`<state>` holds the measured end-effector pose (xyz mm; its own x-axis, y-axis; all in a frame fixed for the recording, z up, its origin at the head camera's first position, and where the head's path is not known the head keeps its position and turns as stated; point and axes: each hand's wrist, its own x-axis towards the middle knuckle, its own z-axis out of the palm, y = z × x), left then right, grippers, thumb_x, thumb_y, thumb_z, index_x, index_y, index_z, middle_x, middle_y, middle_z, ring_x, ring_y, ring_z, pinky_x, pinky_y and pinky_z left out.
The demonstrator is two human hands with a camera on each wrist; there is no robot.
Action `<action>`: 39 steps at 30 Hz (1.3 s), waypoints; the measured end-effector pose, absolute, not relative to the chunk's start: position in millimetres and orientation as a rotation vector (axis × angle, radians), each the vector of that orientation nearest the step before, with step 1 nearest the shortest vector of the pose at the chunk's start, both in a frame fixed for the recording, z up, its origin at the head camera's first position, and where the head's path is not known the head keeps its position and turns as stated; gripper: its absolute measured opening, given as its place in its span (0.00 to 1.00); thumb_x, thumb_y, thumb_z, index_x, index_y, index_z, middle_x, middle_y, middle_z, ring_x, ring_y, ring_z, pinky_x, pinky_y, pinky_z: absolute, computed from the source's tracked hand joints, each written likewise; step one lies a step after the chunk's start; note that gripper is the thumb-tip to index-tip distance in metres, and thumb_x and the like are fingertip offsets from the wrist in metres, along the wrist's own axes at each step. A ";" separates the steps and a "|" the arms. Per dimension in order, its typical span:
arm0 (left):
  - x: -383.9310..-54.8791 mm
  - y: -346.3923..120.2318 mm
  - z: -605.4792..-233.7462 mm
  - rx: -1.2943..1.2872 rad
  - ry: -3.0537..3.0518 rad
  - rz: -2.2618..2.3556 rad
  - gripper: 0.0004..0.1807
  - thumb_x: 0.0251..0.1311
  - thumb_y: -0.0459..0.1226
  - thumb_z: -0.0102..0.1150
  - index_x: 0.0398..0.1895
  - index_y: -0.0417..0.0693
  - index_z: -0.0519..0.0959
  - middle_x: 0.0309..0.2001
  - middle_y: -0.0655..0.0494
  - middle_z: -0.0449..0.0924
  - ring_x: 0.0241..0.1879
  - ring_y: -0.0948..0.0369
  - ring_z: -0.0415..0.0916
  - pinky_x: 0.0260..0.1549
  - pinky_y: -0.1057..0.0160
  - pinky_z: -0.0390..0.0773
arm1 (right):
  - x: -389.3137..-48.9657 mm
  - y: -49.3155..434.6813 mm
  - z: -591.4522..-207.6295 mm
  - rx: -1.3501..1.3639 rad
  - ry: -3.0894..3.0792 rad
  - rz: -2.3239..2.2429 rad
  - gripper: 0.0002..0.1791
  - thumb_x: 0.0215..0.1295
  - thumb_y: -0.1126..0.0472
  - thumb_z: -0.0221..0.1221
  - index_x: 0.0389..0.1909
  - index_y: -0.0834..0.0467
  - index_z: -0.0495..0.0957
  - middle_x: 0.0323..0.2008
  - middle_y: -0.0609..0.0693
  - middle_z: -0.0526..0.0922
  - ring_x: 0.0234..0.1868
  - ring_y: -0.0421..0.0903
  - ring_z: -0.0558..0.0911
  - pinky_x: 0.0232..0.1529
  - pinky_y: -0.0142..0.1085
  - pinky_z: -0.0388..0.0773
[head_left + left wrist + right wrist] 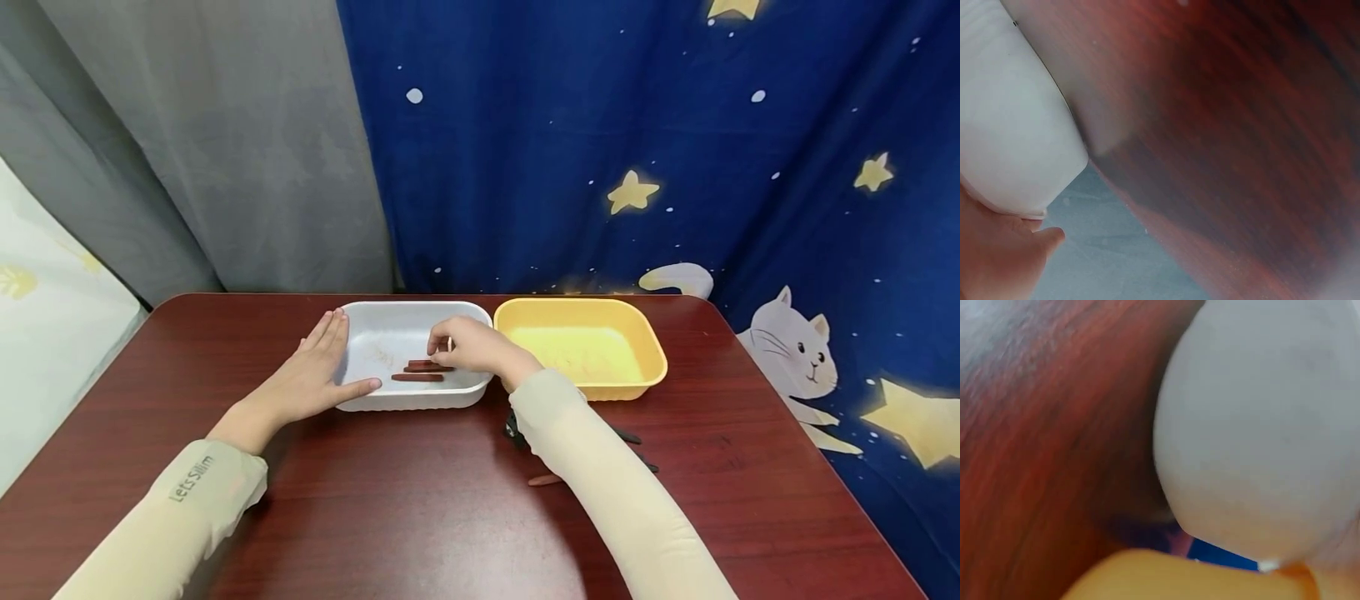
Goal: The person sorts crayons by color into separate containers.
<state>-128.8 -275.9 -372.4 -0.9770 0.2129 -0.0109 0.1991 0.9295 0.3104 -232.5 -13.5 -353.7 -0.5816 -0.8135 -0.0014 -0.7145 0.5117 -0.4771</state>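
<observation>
A white plastic tub [411,400] stands at the back of the table, its long side facing me. Over its left end lies my left hand [311,379], fingers straight along the rim and thumb across the front edge; part of that hand [1004,250] shows beside the tub in the left wrist view. My right hand [476,346] reaches inside, thumb and fingers curled together, pinching one of several thin reddish-brown sticks [431,368] low over the tub floor. Another brown stick [417,377] lies just in front of these. The right wrist view shows no stick.
A yellow tub [581,390] stands immediately right of the white one. Under my right forearm, partly hidden, are a black object [513,427], dark thin strips [627,435] and a brown stick [545,480] on the dark red wooden table [420,500]. Curtains [525,167] hang behind.
</observation>
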 end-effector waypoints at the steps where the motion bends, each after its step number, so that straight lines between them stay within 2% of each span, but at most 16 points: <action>1: -128.7 -275.8 -372.4 0.327 3.043 0.481 0.64 0.60 0.68 0.53 0.77 0.30 0.35 0.80 0.37 0.30 0.80 0.43 0.26 0.71 0.32 0.46 | -231.5 -10.4 -351.9 -1.307 2.527 -0.652 0.05 0.66 0.63 0.60 0.38 0.57 0.84 0.33 0.49 0.84 0.35 0.42 0.78 0.40 0.30 0.75; 7: -128.7 -276.2 -373.1 0.331 3.045 0.473 0.64 0.60 0.68 0.52 0.77 0.30 0.36 0.80 0.36 0.30 0.80 0.44 0.26 0.70 0.31 0.48 | -222.2 10.3 -337.4 -1.340 2.512 -0.709 0.07 0.66 0.63 0.60 0.41 0.58 0.84 0.36 0.49 0.85 0.35 0.43 0.80 0.38 0.29 0.76; 15: -129.6 -278.6 -375.9 0.353 3.044 0.494 0.64 0.61 0.67 0.53 0.77 0.29 0.35 0.79 0.37 0.27 0.80 0.43 0.25 0.75 0.38 0.41 | -210.9 33.8 -327.9 -1.366 2.571 -0.700 0.08 0.66 0.63 0.59 0.43 0.58 0.84 0.39 0.47 0.85 0.35 0.41 0.79 0.39 0.30 0.76; 22: -130.1 -279.1 -376.3 0.366 3.052 0.486 0.64 0.61 0.67 0.53 0.77 0.29 0.34 0.79 0.36 0.27 0.79 0.42 0.25 0.76 0.39 0.40 | -200.3 53.7 -324.9 -1.383 2.589 -0.732 0.08 0.66 0.62 0.61 0.42 0.59 0.84 0.41 0.49 0.85 0.39 0.48 0.81 0.47 0.39 0.79; 27: -130.2 -278.5 -374.8 0.363 3.042 0.490 0.64 0.61 0.66 0.54 0.76 0.29 0.34 0.79 0.35 0.28 0.79 0.43 0.25 0.75 0.38 0.40 | -192.4 66.4 -323.9 -1.365 2.626 -0.740 0.07 0.66 0.61 0.62 0.41 0.58 0.84 0.39 0.48 0.84 0.40 0.46 0.80 0.47 0.38 0.78; 34: -130.1 -277.6 -374.1 0.351 3.032 0.500 0.64 0.61 0.67 0.53 0.77 0.29 0.34 0.79 0.36 0.27 0.80 0.43 0.24 0.74 0.36 0.42 | -180.6 82.3 -326.4 -1.351 2.639 -0.765 0.06 0.66 0.61 0.63 0.41 0.57 0.85 0.39 0.46 0.84 0.42 0.48 0.79 0.48 0.41 0.77; 39: -130.1 -277.5 -373.4 0.345 3.032 0.498 0.63 0.61 0.66 0.54 0.77 0.30 0.34 0.79 0.37 0.26 0.80 0.44 0.24 0.74 0.35 0.42 | -171.9 94.7 -332.9 -1.388 2.656 -0.769 0.04 0.66 0.60 0.63 0.39 0.53 0.84 0.37 0.43 0.83 0.40 0.42 0.79 0.46 0.37 0.77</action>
<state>-130.1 -277.5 -373.4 -0.9739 0.2266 -0.0131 0.2104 0.9232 0.3216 -171.9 94.7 -332.9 -0.5969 -0.7814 0.1821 -0.7578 0.4745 -0.4480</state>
